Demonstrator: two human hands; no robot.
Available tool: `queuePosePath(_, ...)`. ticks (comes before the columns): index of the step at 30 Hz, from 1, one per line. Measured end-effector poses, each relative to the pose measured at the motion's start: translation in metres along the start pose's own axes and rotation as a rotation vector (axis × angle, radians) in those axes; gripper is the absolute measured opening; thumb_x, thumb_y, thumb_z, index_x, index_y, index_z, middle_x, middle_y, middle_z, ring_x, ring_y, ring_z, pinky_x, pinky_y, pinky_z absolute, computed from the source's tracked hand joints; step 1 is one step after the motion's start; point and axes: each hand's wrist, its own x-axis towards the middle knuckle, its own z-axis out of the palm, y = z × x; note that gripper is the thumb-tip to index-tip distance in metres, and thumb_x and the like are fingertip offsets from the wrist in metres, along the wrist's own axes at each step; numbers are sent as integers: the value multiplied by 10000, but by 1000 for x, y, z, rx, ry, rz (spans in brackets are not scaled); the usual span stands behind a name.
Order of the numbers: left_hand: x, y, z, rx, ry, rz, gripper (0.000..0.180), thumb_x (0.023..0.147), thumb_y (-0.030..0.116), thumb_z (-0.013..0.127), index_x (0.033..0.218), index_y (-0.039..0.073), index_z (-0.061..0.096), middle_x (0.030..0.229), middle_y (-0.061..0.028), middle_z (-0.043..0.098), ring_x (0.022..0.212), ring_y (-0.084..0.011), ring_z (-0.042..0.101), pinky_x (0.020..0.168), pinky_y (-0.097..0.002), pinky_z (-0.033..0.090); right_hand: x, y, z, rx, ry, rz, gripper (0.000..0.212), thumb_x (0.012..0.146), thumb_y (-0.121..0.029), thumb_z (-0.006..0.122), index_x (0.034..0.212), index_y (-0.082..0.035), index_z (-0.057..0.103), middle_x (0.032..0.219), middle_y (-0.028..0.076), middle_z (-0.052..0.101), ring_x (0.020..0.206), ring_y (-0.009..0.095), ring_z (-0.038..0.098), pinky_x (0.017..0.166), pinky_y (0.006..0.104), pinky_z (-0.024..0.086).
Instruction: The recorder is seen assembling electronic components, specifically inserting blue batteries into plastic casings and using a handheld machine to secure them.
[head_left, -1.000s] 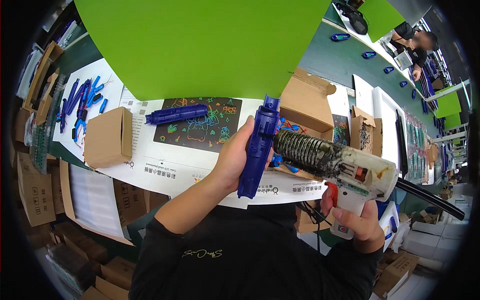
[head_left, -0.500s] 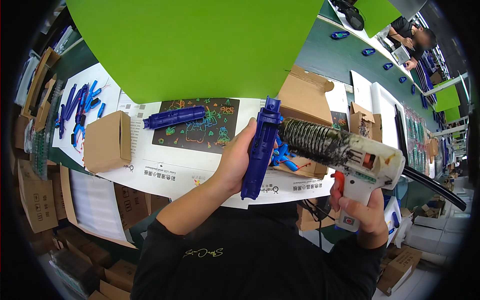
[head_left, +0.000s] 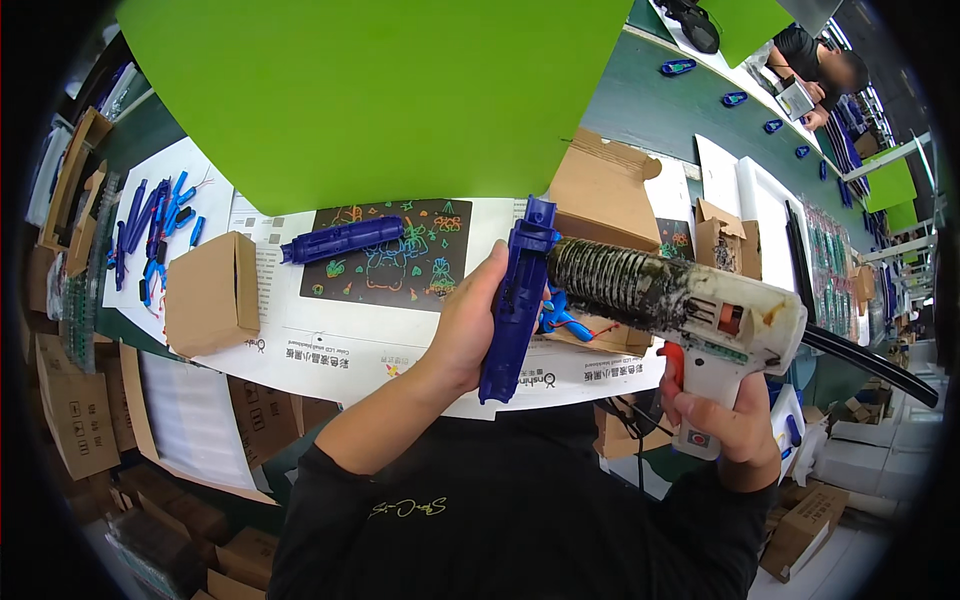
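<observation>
Clasping in left hand (head_left: 472, 322): dark-blue half-shell (head_left: 513, 325)
Gripping in right hand (head_left: 732, 425): pistol-handled glue gun (head_left: 742, 315), aimed toward left hand
Lying beyond left hand: second half-shell (head_left: 343, 240)

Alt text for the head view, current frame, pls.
A person's left hand holds a dark blue plastic shell while the right hand grips a white, red-triggered glue gun, its coil-wrapped barrel pointing toward the shell. Beyond, a similar shell lies partly on a dark, colourful picture, before a green panel.

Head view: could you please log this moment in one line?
left hand: holds blue casing; right hand: holds glue gun; nearby: second casing, cardboard box
</observation>
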Motion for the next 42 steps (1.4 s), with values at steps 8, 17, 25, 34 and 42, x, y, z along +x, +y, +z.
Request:
queuePosePath(8,4,4,-9,-32,-36,91,501,973,450,319,1197,49,519,849,-51,587,618,-125,543,581,-246,473,-10,-3,-5,-114,-133,28,460,714,-19,580,1150,88,476,1013,130,557,914,193,539,786,288,439)
queuePosePath(17,2,1,-3,85,-9,154,396,965,428,386,1004,74,558,795,-50,595,630,-84,555,558,-221,469,3,-13,11,-21,-33,-34,536,649,-74,590,1147,84,467,924,169,588,694,189,570,588,277,485)
queuePosePath(25,0,1,-2,162,-1,238,402,964,437,391,987,73,558,797,-38,588,643,-80,552,572,-220,465,7,-15,8,-101,-61,-80,599,667,-86,541,1225,92,414,1062,224,580,726,182,586,531,252,497)
queuePosePath(34,9,-2,-16,196,44,260,464,960,466,373,1029,44,552,762,-42,577,625,-101,548,566,-229,466,5,-17,-1,0,-124,-28,481,770,71,526,1227,53,376,878,113,578,623,157,577,538,278,463)
queuePosePath(42,-40,60,-68,-284,-74,512,494,985,361,340,1325,4,367,855,-59,462,693,-122,423,548,-232,379,8,36,-141,228,549,-225,498,781,-181,542,1184,93,438,1018,229,618,521,198,614,404,265,509)
